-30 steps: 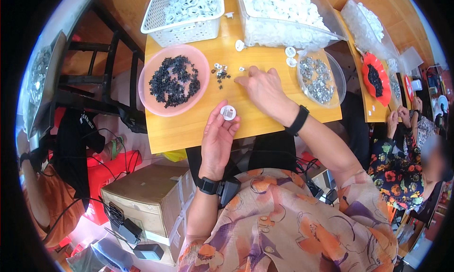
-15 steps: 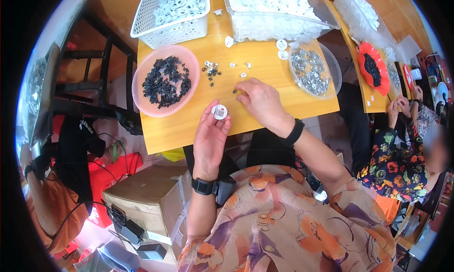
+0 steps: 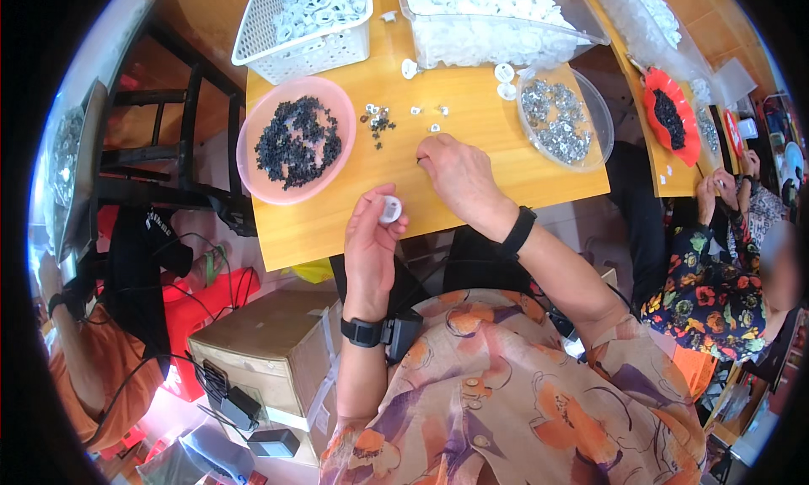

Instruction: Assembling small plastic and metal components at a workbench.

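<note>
My left hand point(image 3: 373, 236) holds a small round white plastic part point(image 3: 390, 209) between thumb and fingers, tilted, just off the table's front edge. My right hand point(image 3: 458, 177) is closed in a pinch over the table, with a tiny dark piece point(image 3: 419, 160) at its fingertips. Beyond it lie a few small metal-and-white pieces point(image 3: 435, 128) and a loose pile of small black parts point(image 3: 381, 124). At the left sits a pink bowl point(image 3: 246, 152) of black cross-shaped pieces point(image 3: 295, 139). A clear round dish point(image 3: 600, 135) at the right holds silvery metal pieces point(image 3: 556, 118).
A white perforated basket point(image 3: 303, 51) and a clear bin point(image 3: 489, 42), both full of white parts, stand at the back of the wooden table point(image 3: 337, 232). Round white parts point(image 3: 506, 82) lie before the bin. A cardboard box point(image 3: 253, 333) is below left. Other people work at both sides.
My left hand has turned the white part so its face tips away. The right hand keeps its pinch and has shifted only slightly.
</note>
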The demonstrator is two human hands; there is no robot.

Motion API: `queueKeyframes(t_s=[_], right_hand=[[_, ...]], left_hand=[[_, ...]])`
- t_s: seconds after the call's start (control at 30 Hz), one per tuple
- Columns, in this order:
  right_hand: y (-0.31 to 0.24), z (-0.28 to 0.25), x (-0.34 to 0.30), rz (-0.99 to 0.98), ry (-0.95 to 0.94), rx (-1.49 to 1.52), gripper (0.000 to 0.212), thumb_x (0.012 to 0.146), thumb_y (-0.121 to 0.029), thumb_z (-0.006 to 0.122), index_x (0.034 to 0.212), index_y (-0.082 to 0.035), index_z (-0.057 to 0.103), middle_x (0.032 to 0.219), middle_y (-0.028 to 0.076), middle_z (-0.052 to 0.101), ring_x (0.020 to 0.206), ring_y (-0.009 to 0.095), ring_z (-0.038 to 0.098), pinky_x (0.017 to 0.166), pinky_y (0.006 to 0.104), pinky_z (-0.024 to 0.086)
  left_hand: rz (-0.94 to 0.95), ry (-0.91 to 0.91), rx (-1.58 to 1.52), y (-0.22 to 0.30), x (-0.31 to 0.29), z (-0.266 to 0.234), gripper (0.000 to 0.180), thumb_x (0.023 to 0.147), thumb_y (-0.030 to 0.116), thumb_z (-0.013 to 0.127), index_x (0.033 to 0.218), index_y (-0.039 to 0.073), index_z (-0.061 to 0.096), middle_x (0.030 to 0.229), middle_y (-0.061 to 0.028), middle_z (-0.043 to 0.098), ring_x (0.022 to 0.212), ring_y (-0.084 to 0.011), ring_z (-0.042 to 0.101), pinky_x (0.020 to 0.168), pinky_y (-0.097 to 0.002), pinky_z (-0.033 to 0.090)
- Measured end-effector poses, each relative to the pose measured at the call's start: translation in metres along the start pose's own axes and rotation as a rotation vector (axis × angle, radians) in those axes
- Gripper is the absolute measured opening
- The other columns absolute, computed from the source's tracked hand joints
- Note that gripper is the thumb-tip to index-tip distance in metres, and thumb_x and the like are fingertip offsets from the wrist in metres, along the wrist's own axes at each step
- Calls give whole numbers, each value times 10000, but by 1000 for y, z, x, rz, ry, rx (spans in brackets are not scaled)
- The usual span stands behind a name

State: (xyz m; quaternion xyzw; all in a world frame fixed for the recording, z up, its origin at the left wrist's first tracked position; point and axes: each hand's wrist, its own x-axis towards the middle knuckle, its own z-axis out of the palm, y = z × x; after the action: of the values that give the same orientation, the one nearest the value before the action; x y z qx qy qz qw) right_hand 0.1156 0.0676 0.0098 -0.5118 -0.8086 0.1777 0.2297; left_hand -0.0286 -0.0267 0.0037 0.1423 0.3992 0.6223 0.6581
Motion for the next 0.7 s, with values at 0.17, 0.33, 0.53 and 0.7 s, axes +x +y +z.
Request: queueKeyframes(t_s=[0.17, 0.33, 0.53, 0.7], right_hand=[[0, 0, -5, 9, 23, 79, 60, 803, -88, 625, 854, -58, 627, 818, 125, 620, 709, 315, 611, 632, 393, 487], [-7, -16, -11, 257, -206, 714, 143, 809, -126, 639, 855, 9, 645, 765, 129, 670, 717, 245, 651, 643, 327, 499], [-3, -21, -14, 227, -192, 723, 160, 797, -130, 654, 854, 19, 661, 752, 135, 676, 672, 211, 653, 629, 303, 507], [-11, -36, -16, 219, -258, 667, 143, 826, -109, 639, 871, 27, 645, 755, 88, 657, 669, 147, 615, 623, 271, 492]], left_hand=[[24, 87, 283, -1, 3, 13, 214, 936, 172, 528, 1091, 31, 573, 759, 23, 523, 613, -57, 469, 552, -186, 374], [263, 151, 709, -15, 10, 22, 122, 904, 141, 600, 1000, 67, 617, 707, 71, 490, 568, 0, 398, 489, -151, 298], [280, 110, 712, -17, 10, 22, 107, 917, 162, 592, 955, 65, 617, 692, 86, 490, 575, 5, 378, 502, -149, 296], [262, 96, 649, -16, 7, 22, 83, 919, 148, 574, 906, 72, 606, 662, 84, 471, 560, 3, 369, 489, -159, 277]])
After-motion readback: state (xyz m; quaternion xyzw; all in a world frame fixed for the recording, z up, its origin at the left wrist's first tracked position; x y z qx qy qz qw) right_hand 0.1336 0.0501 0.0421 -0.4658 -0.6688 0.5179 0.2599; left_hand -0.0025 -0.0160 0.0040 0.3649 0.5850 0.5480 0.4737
